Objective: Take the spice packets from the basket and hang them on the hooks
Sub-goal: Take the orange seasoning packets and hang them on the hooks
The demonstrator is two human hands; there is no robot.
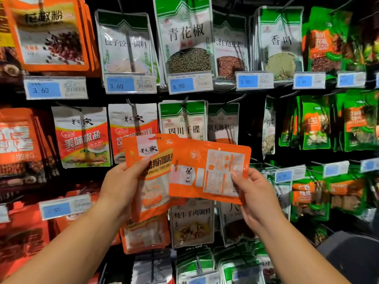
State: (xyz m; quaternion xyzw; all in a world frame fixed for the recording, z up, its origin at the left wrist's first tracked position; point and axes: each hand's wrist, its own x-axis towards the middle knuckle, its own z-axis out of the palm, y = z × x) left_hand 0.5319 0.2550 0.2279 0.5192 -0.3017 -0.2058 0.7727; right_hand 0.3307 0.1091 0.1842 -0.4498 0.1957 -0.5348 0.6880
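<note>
fingers of my left hand (120,181) are curled behind an upright orange packet (151,189), thumb flat on its front near the left edge, pinching it. my right hand (256,193) pinches a second orange packet (207,173) the same way, by its right end. this one is turned sideways with its printed back towards me, and its left end overlaps the front of the first. both packets are up in the air in front of a shop display wall, near it but not yet on any hook.

the wall is crowded with hanging packets (82,138) in orange, white and green, row upon row on thin wire hooks (129,48), with blue price tags (180,85) at the hook ends. a matching packet (143,236), much like my upright one, hangs just below it. a dark grey shape (348,255) at the lower right may be the basket; i cannot tell.

i judge these pouches light, thin and floppy, with a slick film that could slide between fingers and loose contents that shift. a pinch near a top corner, beside the punched slot (158,138) in the header, would keep the slot steady and free for the hook. the sideways one needs turning upright first.
</note>
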